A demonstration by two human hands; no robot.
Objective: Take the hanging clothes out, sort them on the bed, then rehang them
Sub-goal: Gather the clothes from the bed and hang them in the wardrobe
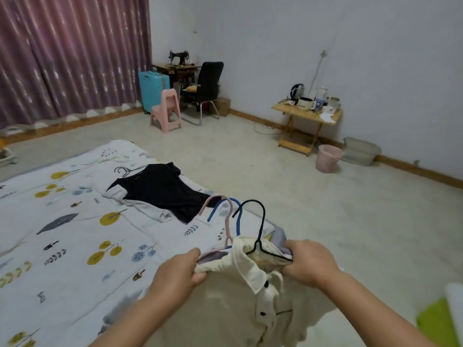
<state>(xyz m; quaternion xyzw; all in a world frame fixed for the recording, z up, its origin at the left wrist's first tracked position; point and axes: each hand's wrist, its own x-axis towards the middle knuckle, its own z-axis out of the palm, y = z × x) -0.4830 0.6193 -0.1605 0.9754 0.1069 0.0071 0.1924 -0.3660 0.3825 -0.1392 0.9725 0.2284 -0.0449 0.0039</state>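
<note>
Both arms reach out over the near corner of the bed [75,221], and between them hangs a bundle of clothes on hangers, the top one a cream shirt [250,304] with a collar and dark buttons. The left hand [179,271] has its fingers curled tight round the left shoulder of the shirt, thumb on top, and the right hand [309,261] grips the right shoulder the same way, closed over the cloth and the arm of the black hanger [260,234]. Three hooks stand up from the bundle between the hands: a pink hanger [226,216] furthest left, a blue hanger [220,209] just behind it, and the black one on the right, its hook tallest. A strip of grey or lilac cloth shows under the cream collar, so there is more than one garment in the bundle, though how many I cannot tell. Further up the bed a black top [162,189] lies flat on its own thin hanger, spread over something pale, well apart from the hands. The bed is covered by a white quilt printed with yellow trees and grey leaves. Beyond it, across the pale floor, stand a pink plastic chair [166,108], a blue suitcase [152,88], a black office chair [208,86] by a sewing machine [179,57], a small folding table [308,118] loaded with a kettle and cups, and a pink bucket [328,157] by the wall
</note>
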